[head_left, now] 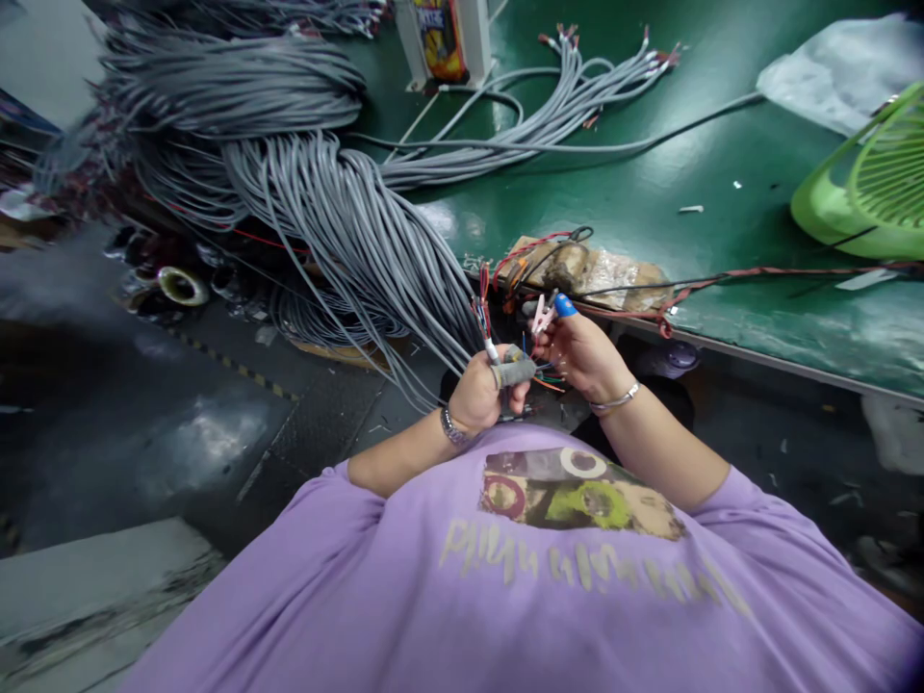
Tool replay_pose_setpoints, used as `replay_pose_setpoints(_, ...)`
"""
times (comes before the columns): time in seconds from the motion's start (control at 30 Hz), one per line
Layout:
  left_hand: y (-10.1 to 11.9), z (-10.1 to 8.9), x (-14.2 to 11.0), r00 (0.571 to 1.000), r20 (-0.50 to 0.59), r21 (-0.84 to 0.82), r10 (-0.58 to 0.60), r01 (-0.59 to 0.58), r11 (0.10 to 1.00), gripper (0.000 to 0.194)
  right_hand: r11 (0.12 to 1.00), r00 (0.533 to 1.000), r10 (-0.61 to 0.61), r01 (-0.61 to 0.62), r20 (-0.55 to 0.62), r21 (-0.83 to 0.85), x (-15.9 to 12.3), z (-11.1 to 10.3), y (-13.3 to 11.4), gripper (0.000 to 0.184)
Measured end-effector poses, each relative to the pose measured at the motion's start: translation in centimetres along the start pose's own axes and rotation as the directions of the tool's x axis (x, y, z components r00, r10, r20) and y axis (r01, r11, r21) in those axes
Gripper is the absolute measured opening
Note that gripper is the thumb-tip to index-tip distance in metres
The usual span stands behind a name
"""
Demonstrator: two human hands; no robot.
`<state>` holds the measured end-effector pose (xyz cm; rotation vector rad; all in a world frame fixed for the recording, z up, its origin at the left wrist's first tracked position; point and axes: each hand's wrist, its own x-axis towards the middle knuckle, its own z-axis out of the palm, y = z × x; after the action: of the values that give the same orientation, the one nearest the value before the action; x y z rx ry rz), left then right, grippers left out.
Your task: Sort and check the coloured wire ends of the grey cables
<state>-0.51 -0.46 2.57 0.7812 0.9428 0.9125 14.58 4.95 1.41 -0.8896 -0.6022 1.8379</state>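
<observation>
My left hand [477, 393], with a grey wrapping on its thumb, is closed around the end of a grey cable. Red and other thin coloured wires [484, 306] stick up out of a white sleeve [491, 350] at that hand. Between the fingers of my right hand [583, 358] is a small pale pink, clip-like piece [541, 316]; its exact kind is unclear. A blue cover [564, 305] sits on the right thumb. Loose thin green, blue and orange wires [550, 380] fan out between my two hands, their roots hidden by the fingers.
A thick bundle of grey cables [361, 221] hangs over the edge of the green table [693, 183], left of my hands. More cables with stripped ends [577, 87] lie farther back. A taped block [599, 269], a green fan [866, 183] and a plastic bag [837, 72] are on the right.
</observation>
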Motion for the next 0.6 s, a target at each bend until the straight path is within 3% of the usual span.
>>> replay_pose_setpoints(0.13, 0.0, 0.1, 0.3, 0.999, -0.035, -0.023, 0.028, -0.029, 0.999, 0.042, 0.988, 0.988, -0.150, 0.147, -0.045, -0.056, 0.4, -0.1, 1.0, 0.057)
replay_pose_setpoints(0.33, 0.1, -0.5, 1.3, 1.000, -0.018, -0.062, 0.008, -0.009, 0.998, 0.040, 0.996, 0.989, -0.092, 0.092, -0.113, -0.010, 1.1, 0.6, 1.1, 0.061)
replay_pose_setpoints(0.6, 0.0, -0.5, 2.0, 0.998, 0.002, -0.009, -0.059, 0.059, 0.998, 0.043, 0.981, 0.967, -0.185, 0.193, -0.177, 0.027, 1.7, 0.8, 1.3, 0.056)
